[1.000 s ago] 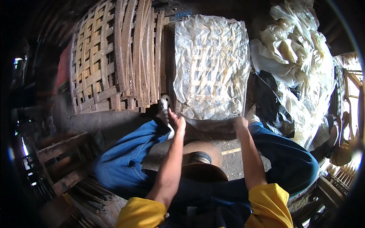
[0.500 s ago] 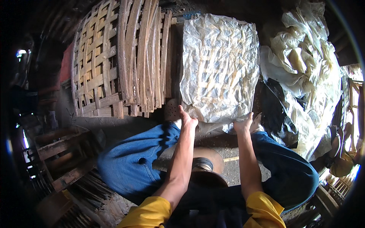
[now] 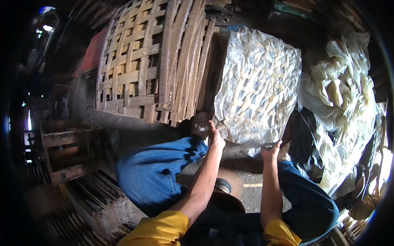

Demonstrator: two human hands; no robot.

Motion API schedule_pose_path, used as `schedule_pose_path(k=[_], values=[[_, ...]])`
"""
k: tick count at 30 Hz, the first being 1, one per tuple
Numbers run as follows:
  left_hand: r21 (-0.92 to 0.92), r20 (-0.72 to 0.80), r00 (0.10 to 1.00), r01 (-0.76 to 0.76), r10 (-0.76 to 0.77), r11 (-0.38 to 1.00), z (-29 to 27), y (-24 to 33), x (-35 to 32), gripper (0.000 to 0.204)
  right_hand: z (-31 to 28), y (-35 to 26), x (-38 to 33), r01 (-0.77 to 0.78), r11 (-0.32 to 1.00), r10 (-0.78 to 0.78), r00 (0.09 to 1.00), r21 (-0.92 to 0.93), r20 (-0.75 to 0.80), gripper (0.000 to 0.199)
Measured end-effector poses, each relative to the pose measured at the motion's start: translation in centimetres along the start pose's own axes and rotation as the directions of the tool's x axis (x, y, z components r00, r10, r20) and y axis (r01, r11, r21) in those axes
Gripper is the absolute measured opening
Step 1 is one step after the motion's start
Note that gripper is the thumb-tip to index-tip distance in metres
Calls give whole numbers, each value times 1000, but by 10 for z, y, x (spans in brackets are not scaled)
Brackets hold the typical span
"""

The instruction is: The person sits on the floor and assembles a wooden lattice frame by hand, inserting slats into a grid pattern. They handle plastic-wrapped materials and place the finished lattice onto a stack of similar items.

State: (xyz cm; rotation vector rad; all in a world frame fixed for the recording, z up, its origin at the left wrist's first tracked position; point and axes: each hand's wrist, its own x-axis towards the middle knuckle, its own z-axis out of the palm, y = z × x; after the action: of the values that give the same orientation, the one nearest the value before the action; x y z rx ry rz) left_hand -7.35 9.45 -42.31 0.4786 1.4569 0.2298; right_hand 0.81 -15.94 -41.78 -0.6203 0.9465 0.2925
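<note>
Head view, looking down past bent knees in blue trousers and yellow sleeves. Left hand at the near left corner of a woven bamboo panel covered in a pale, crinkled sheet, fingers resting against its edge; whether clamped on it or only touching, cannot tell. Right hand at the near edge of the same panel, further right, fingers curled on the loose fringe of the sheet. Hands apart, one at each end of that near edge. Covered panel lying flat on the dirt floor, straight ahead of the knees, its far edge near the top of the picture. Just left of the left hand, a grey perforated shoe on the floor, touching the panel's corner. Left of the covered panel, a stack of bare bamboo panels, several of them on edge just beside it. Right of it, a heap of crumpled pale sheets with a dark bag at its foot. At the left edge, a wooden crate and bundled bamboo strips.
</note>
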Motion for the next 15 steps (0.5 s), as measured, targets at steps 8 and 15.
schedule_pose_path(k=[8,15], values=[[261,-71,997,33,-15,965,21,7,-38,98,-29,-9,19,-61,998,60,998,21,28,74],[588,75,817,-499,571,637,-10,-30,45,87,-8,-7,1,-142,981,144,990,-134,6,84]])
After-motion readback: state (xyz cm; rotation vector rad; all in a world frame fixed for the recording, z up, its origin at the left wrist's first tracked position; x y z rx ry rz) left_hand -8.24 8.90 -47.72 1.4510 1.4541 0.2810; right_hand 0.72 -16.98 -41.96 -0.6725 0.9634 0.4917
